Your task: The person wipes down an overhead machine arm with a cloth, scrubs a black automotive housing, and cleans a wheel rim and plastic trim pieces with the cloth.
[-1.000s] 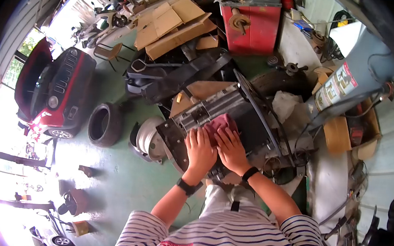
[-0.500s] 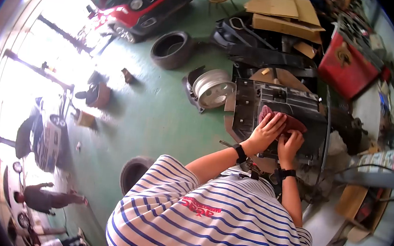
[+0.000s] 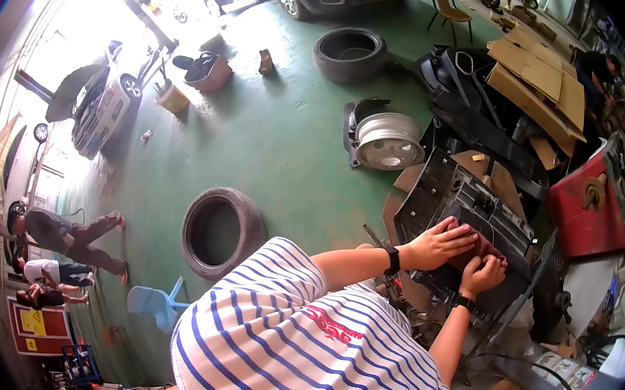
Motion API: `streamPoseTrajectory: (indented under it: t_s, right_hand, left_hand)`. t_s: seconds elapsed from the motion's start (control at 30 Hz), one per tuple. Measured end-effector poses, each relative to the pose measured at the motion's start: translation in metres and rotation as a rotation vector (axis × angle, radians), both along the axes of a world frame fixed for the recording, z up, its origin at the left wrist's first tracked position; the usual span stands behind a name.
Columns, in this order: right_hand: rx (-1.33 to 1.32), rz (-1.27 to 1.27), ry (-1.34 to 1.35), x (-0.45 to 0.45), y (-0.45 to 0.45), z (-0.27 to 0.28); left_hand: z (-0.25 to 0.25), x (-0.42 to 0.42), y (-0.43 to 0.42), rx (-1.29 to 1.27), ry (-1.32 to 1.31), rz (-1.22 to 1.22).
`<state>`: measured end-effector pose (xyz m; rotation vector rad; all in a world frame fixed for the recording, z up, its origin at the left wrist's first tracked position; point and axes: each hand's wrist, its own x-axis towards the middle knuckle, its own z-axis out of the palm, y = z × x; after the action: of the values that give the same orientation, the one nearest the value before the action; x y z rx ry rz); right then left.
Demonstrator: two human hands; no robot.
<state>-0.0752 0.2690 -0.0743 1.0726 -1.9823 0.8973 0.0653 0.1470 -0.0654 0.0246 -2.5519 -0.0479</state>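
A dark red cloth [image 3: 483, 247] lies bunched on a black plastic panel [image 3: 432, 183] with ribs and slots. My left hand [image 3: 438, 245] rests flat on the cloth, its fingers stretched out and close together. Just beside it, the fingers of my right hand [image 3: 482, 275] are curled onto the cloth's near edge. Both hands cover part of the cloth. Under the panel, pieces of brown cardboard [image 3: 400, 211] stick out.
A bare wheel rim [image 3: 390, 142] stands left of the panel. Tyres [image 3: 221, 233] lie on the green floor. Flattened cardboard boxes [image 3: 539, 74] and a red part [image 3: 590, 204] are to the right. A blue stool [image 3: 158, 306] is at lower left; people [image 3: 63, 240] walk beyond it.
My view has turned, so the panel appears tilted and lower right. Both hands remain on the cloth; my left hand now lies more sideways across it.
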Motion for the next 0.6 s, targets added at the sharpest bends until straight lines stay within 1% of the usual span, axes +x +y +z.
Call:
streamPoseTrajectory:
  t_s: [0.1,0.13,0.23,0.37,0.43,0.53,0.57,0.6]
  right_hand:
    - [0.046,0.0,0.033,-0.004,0.006,-0.005]
    - [0.051,0.013,0.027,-0.003,0.007,-0.006]
    - [0.052,0.018,0.012,-0.002,0.008,-0.009]
    - [0.078,-0.005,-0.005,0.007,0.019,-0.022]
    - [0.068,-0.017,0.001,0.011,0.02,-0.032]
    - [0.136,-0.016,-0.074,0.028,0.033,-0.042]
    - [0.183,-0.026,-0.126,0.032,0.039,-0.054]
    - [0.16,0.006,-0.121,0.037,0.042,-0.057]
  left_hand:
    - [-0.021,-0.002,0.014,0.01,0.005,0.051]
    - [-0.023,-0.001,0.018,0.013,-0.03,0.071]
    - [-0.027,-0.002,0.027,0.012,0.038,0.108]
    - [-0.024,0.01,0.031,-0.008,-0.054,0.074]
    - [-0.03,0.012,0.029,-0.071,-0.085,0.058]
    - [-0.04,0.023,0.032,-0.108,-0.114,0.013]
    - [-0.043,0.026,0.032,-0.129,-0.133,-0.004]
    - [-0.043,0.029,0.03,-0.154,-0.127,-0.028]
